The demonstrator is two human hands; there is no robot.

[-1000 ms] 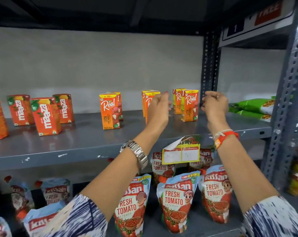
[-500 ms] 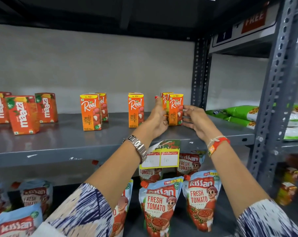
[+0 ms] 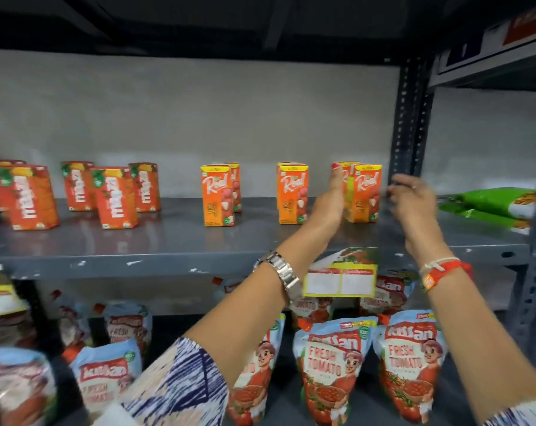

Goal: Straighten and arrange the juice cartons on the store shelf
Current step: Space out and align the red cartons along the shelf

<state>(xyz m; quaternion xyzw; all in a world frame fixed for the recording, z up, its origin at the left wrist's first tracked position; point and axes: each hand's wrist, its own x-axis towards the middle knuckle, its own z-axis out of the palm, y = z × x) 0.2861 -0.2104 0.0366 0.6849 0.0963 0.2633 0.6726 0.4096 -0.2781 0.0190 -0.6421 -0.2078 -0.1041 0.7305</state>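
Orange Real litchi cartons stand upright in three pairs on the grey shelf (image 3: 137,262): a left pair (image 3: 217,195), a middle pair (image 3: 292,193) and a right pair (image 3: 365,192). My left hand (image 3: 329,201) lies flat, fingers up, against the left side of the right pair. My right hand (image 3: 411,199), blurred, hovers just right of that pair with a small gap, holding nothing. Several red Maaza cartons (image 3: 116,198) stand loosely at the shelf's left, at uneven angles and depths.
A grey perforated upright (image 3: 411,124) rises right behind the right pair. Green packets (image 3: 491,207) lie on the shelf beyond it. A yellow price tag (image 3: 340,281) hangs from the shelf edge. Ketchup pouches (image 3: 334,364) fill the shelf below.
Both hands came down around the right pair of Real cartons and pressed it from both sides. My right hand has since drawn slightly off; my left hand stays against it.
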